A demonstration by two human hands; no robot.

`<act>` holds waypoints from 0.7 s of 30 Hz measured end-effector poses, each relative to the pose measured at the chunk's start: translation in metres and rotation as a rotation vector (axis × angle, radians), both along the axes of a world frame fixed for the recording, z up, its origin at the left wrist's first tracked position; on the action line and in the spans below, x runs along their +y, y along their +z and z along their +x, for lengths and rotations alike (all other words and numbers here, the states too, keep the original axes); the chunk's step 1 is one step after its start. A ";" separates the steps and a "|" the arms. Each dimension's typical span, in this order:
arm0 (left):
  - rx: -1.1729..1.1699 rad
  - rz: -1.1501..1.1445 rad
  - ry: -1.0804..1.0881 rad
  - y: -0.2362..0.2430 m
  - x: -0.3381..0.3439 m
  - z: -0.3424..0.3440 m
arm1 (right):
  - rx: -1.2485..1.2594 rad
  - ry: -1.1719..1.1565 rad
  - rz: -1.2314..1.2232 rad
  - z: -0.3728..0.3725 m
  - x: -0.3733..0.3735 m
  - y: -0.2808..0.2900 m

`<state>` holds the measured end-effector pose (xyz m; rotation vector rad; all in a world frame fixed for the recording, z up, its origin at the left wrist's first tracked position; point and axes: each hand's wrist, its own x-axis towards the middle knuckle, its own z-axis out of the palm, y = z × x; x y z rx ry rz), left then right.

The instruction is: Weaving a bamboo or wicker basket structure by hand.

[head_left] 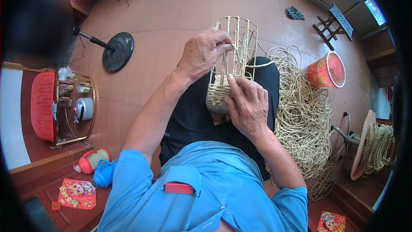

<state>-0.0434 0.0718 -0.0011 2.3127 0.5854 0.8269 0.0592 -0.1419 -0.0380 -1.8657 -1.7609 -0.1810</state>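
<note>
A tall wire-frame basket (218, 91), partly woven with pale straw cord, stands between my knees. Its lower part is densely woven above a dark grey base, and twisted cords run up the open frame. At the basket's upper left, my left hand (205, 53) pinches a straw cord (234, 53) between thumb and fingertips. My right hand (249, 105) grips the lower right side, its index finger and thumb pressed on the weave and the other fingers curled. A loose strand runs from the frame over my right knee towards the heap of cord.
A large tangled heap of cord (300, 111) covers the floor at my right. Beyond it are a red bucket (327, 69), a small folding stool (336, 25) and a reel of cord (375, 150). At left stand a round black stand base (118, 52) and a rack (91, 103) with a kettle.
</note>
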 end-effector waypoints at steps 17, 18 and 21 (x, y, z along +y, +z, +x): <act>0.255 -0.273 0.054 0.015 -0.027 -0.012 | 0.031 -0.011 0.023 -0.002 -0.001 -0.008; 0.257 -0.275 0.054 0.016 -0.030 -0.016 | 0.034 -0.015 0.023 -0.003 -0.002 -0.008; 0.183 -0.322 0.067 0.006 -0.042 -0.026 | 0.047 -0.020 0.022 -0.003 -0.001 -0.007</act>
